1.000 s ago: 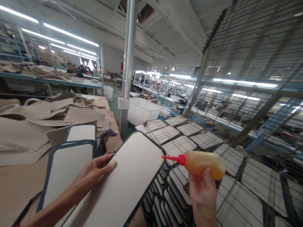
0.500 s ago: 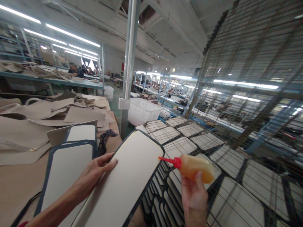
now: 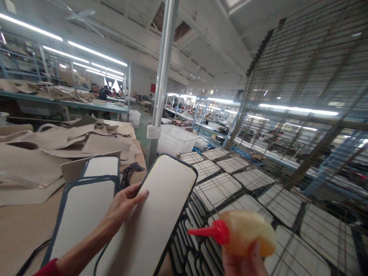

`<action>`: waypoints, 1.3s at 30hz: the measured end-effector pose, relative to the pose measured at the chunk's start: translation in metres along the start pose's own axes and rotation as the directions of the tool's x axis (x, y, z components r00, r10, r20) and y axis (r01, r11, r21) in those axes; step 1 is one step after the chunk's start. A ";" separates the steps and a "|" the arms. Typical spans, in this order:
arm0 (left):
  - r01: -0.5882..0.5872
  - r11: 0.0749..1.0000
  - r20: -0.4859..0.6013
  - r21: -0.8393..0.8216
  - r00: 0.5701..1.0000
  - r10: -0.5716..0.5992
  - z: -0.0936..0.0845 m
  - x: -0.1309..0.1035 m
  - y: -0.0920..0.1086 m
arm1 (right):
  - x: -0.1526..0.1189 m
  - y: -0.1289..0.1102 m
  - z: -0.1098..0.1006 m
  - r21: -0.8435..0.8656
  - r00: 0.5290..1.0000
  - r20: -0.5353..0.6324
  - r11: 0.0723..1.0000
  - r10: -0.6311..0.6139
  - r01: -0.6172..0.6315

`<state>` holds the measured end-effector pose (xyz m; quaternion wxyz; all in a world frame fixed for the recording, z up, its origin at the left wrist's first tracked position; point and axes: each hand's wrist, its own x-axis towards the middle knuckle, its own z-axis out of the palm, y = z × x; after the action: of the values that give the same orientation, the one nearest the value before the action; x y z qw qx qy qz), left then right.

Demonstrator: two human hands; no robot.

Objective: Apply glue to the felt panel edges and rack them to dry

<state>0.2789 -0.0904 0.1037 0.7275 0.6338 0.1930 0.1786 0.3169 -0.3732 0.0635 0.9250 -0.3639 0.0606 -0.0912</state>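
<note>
Bottle [image 3: 245, 230] of amber liquid [image 3: 267, 247]

No legible lettering, red wall panel [image 3: 153, 87] too small to read

A red sleeve [image 3: 49, 268] shows at the lower left, close around the left forearm [image 3: 83, 241] — plain where visible. Beyond it, forearm and left hand [image 3: 126, 205] are bare, the fingers [image 3: 132, 189] slender. The right hand [image 3: 244, 264] — partly cut off, blurred — is bare too.
</note>
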 end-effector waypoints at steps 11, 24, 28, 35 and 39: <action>-0.036 0.999 0.221 0.023 0.975 0.030 0.044 0.001 -0.006 | 0.008 -0.065 0.024 0.105 0.951 -0.274 0.978 -0.144 0.179; 0.175 0.981 0.516 -0.084 0.850 -0.107 0.099 -0.010 0.000 | 0.042 -0.047 0.004 -0.078 0.814 0.015 0.811 -0.580 0.580; 0.160 0.984 0.577 -0.079 0.812 -0.086 0.098 -0.011 -0.002 | 0.038 -0.041 -0.003 -0.065 0.834 0.022 0.832 -0.551 0.551; 0.124 0.988 0.502 -0.094 0.863 -0.061 0.099 0.008 -0.010 | 0.000 0.005 -0.059 -0.302 0.938 -0.004 0.895 -0.346 0.329; 0.090 0.992 0.522 -0.091 0.853 -0.029 0.104 0.002 -0.009 | 0.021 -0.023 -0.038 -0.337 0.850 0.054 0.791 -0.525 0.510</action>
<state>0.3329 -0.1792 0.1073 0.7921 0.6103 -0.0010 -0.0111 0.3281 -0.4195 0.0509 0.7863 -0.5181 -0.0068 -0.3366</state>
